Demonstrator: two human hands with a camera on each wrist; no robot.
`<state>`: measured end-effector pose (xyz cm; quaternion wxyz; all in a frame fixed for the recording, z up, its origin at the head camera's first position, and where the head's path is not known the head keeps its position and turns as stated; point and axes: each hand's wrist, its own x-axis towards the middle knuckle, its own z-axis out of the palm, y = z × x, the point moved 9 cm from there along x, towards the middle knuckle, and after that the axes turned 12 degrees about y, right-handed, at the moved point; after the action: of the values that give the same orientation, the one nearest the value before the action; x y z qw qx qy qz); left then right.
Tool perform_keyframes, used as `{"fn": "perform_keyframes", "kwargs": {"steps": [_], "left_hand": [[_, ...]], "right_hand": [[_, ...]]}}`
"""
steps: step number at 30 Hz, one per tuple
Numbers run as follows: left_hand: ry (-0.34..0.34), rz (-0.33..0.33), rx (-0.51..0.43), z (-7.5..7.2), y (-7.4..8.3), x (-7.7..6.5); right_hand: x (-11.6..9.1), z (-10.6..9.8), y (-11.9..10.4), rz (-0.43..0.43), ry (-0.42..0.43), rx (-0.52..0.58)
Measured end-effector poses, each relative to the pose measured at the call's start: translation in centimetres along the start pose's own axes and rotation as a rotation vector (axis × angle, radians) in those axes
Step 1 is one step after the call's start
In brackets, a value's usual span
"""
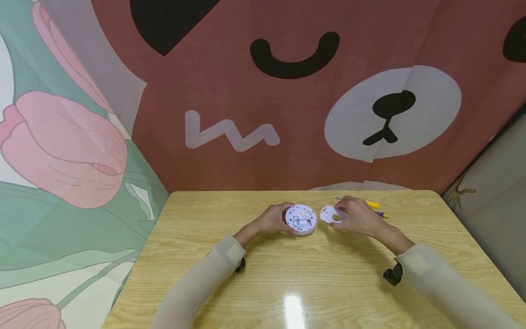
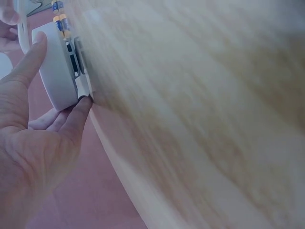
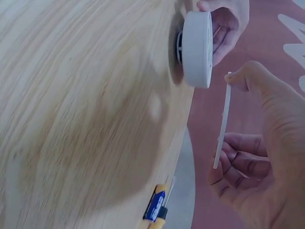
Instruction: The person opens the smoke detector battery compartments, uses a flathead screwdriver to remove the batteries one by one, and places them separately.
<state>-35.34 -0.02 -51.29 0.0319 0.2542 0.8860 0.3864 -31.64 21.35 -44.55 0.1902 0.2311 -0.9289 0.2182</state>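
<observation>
My left hand point(image 1: 274, 218) grips a round white puck-shaped device point(image 1: 302, 220) by its left edge, close over the table. Its upper face, seen from the head, shows small holes and a recessed compartment. From the left wrist, the thumb lies against the white casing point(image 2: 55, 71), and black and white parts show between casing and tabletop. To the right, my right hand point(image 1: 358, 215) pinches a thin white plate point(image 1: 328, 214) with a round hole, thumb on one edge and fingers on the other. A narrow gap separates the plate from the device.
Behind my right hand lie a yellow-handled screwdriver point(image 1: 372, 204) and purple-and-yellow batteries point(image 1: 383, 214), partly hidden; the left wrist view also catches blue-and-orange batteries point(image 2: 62, 24). The wooden table point(image 1: 230, 292) ends at a brown printed curtain point(image 1: 230, 169).
</observation>
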Motion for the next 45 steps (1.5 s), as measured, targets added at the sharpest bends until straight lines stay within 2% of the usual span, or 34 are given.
{"fn": "perform_keyframes", "kwargs": {"steps": [14, 19, 26, 31, 37, 45], "left_hand": [[0.007, 0.01, 0.022, 0.1, 0.0, 0.1], [0.016, 0.008, 0.009, 0.0, 0.2, 0.0], [0.012, -0.002, -0.005, 0.1, 0.1, 0.0], [0.02, 0.008, -0.002, 0.0, 0.2, 0.0], [0.017, -0.01, -0.008, 0.1, -0.1, 0.0], [0.022, -0.002, -0.008, 0.1, 0.0, 0.0]], "right_hand": [[1.4, 1.9, -1.9, 0.071, -0.025, -0.011], [1.6, 2.5, -2.5, 0.099, 0.003, -0.003], [2.1, 3.2, -3.4, 0.095, 0.054, -0.02], [2.2, 3.7, -3.9, 0.121, 0.078, -0.033], [2.6, 4.0, -4.3, 0.162, 0.122, -0.034], [3.0, 5.0, -4.4, 0.203, 0.097, -0.046]]}}
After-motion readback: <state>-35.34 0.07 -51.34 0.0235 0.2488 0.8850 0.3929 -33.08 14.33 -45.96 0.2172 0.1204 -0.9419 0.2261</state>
